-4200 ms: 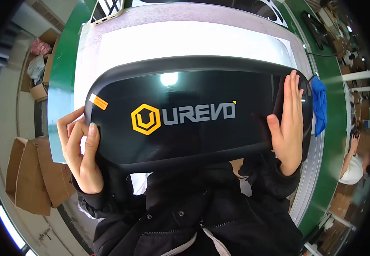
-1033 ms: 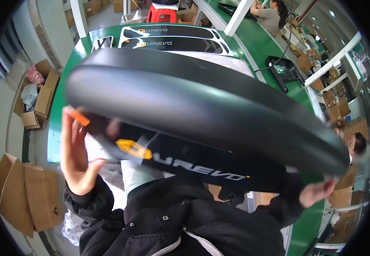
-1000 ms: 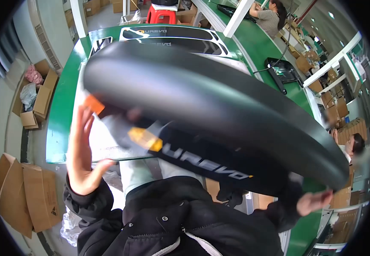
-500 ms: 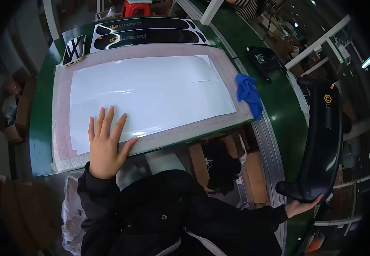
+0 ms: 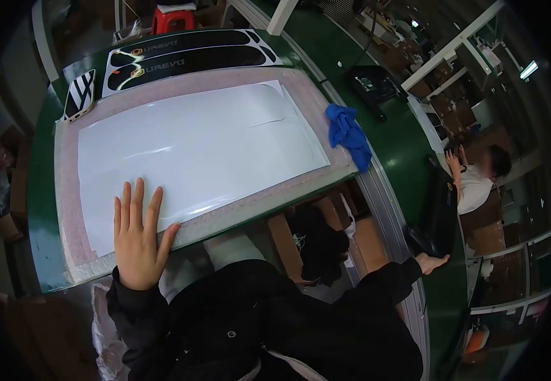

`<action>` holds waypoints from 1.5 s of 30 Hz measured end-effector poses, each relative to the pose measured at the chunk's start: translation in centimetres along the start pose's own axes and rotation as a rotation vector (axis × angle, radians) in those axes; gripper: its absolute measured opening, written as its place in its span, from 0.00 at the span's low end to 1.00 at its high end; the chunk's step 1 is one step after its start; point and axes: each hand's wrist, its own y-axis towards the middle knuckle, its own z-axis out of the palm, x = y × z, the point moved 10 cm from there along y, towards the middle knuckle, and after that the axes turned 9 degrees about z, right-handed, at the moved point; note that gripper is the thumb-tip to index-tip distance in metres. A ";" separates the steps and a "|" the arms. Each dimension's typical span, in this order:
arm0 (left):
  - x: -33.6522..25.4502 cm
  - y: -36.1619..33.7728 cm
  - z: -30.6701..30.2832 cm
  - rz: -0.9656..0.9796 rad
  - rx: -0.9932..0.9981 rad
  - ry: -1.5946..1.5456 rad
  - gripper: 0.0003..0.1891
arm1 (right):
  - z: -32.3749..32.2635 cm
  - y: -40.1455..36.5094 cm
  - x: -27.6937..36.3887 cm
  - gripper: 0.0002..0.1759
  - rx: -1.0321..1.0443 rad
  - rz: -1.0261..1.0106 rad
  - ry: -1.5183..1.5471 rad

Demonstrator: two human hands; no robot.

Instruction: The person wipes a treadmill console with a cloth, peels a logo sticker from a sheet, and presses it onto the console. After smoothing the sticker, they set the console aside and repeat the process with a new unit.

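My left hand (image 5: pixel 139 244) lies flat with fingers spread on the near left part of a large glossy white sheet (image 5: pixel 205 140). Beneath the sheet is a pale pinkish padded board (image 5: pixel 313 95). My right hand (image 5: pixel 432 263) is at the near end of a long black curved cover (image 5: pixel 439 209) with an orange logo, over the green conveyor belt. Its fingers are at the cover's end edge, partly hidden; the cover appears low, at the belt.
Black UREVO-printed panels (image 5: pixel 180 66) lie behind the board, with a phone (image 5: pixel 80 95) at left. A blue cloth (image 5: pixel 348 134) rests at the board's right edge. Another black part (image 5: pixel 374 89) lies on the belt. A person (image 5: pixel 476 184) is beyond the belt. Below stands a cardboard box (image 5: pixel 285 244).
The black cover has moved lower and farther away with my right hand, toward the belt. A person beyond it now shows. The view has shifted; my left hand stays on the sheet.
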 end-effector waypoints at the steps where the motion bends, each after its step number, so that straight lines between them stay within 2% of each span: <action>1: 0.0 0.0 0.0 -0.003 0.006 -0.002 0.27 | 0.2 0.2 -0.3 0.29 -0.023 -0.031 -0.003; 4: -0.1 0.0 0.1 -0.006 0.006 0.000 0.26 | 1.1 2.3 -2.2 0.29 -0.091 -0.063 -0.015; 6: -0.2 0.0 0.1 -0.013 -0.001 0.002 0.26 | 1.5 2.1 -3.8 0.32 -0.207 0.030 -0.118; 7: -0.2 0.0 0.1 -0.017 -0.003 0.003 0.26 | 2.4 2.3 -4.2 0.34 -0.155 -0.010 -0.129; 8: -0.2 0.0 0.1 -0.018 -0.002 0.006 0.26 | 2.8 6.4 -6.3 0.35 -0.137 0.075 -0.328; 10: -0.2 0.0 0.0 -0.020 -0.002 0.010 0.26 | 5.2 7.9 -8.4 0.40 0.129 0.200 -0.526; 13: -0.2 0.0 0.0 -0.031 0.006 0.007 0.26 | 7.1 5.0 -8.7 0.40 0.542 0.221 -0.882; 16: -0.2 0.1 0.1 -0.038 0.017 0.009 0.26 | 7.1 6.3 -8.3 0.39 0.393 0.086 -1.589; 17: -0.1 0.1 0.1 -0.038 0.020 0.012 0.26 | 8.4 8.3 -8.5 0.35 0.369 -0.054 -1.770; 20: -0.1 0.2 0.1 -0.044 0.020 0.018 0.26 | 14.2 2.2 -8.5 0.33 0.574 -0.501 -1.950; 22: -0.1 0.2 0.1 -0.048 0.025 0.026 0.26 | 19.0 -6.0 -10.6 0.30 0.898 -0.807 -1.796; 23: -0.1 0.2 0.2 -0.050 0.025 0.024 0.26 | 20.6 -10.4 -11.5 0.28 0.924 -0.988 -1.691; 26: 0.0 0.1 0.1 -0.060 0.018 0.017 0.26 | 22.9 -22.8 -16.9 0.22 1.263 -1.168 -1.443; 27: 0.0 0.1 0.1 -0.064 0.013 0.010 0.26 | 23.5 -24.4 -20.5 0.23 1.327 -1.361 -1.412; 30: 0.2 0.1 0.0 -0.076 0.008 -0.005 0.26 | 23.8 -28.1 -27.1 0.28 1.269 -1.599 -1.486; 32: 0.3 0.2 -0.1 -0.089 0.009 -0.019 0.26 | 24.0 -30.0 -29.1 0.29 1.176 -1.728 -1.469; 35: 0.5 0.1 0.0 -0.097 0.030 -0.012 0.26 | 25.2 -29.7 -32.2 0.29 1.212 -1.752 -1.493; 38: 0.5 0.1 -0.2 -0.099 0.029 -0.021 0.26 | 26.8 -28.9 -32.8 0.28 1.259 -1.635 -1.598; 39: 0.5 0.1 -0.2 -0.104 0.025 -0.028 0.26 | 27.3 -29.9 -32.0 0.27 1.260 -1.688 -1.489; 45: 0.6 0.2 -0.3 -0.121 0.022 -0.047 0.26 | 35.8 -36.9 -26.5 0.29 1.136 -1.506 -1.457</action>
